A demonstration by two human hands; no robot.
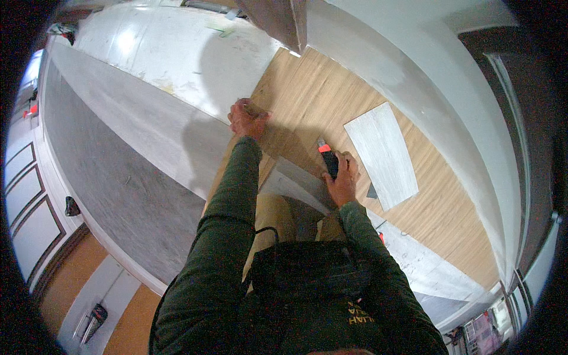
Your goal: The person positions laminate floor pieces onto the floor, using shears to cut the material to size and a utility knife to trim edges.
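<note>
My right hand (343, 183) holds a black utility knife (328, 157) with a red slider, its tip above the light wood-look flooring (319, 77). My left hand (247, 118) has its fingers curled down at the left edge of that flooring, beside a pale bare floor area (148, 47); what its fingertips grip is hidden. A loose whitewashed plank piece (384, 154) lies on the wood-look surface to the right of my right hand, over a small dark piece. Grey boards (296, 183) lie below the knife, near my knees.
Long grey planks (118, 154) run along the left, bordered by a white edge. At far left are panelled white surfaces (18, 213) and a tool (94, 324). A wall (414, 59) curves along the right, with a brown corner post (284, 23) at the top.
</note>
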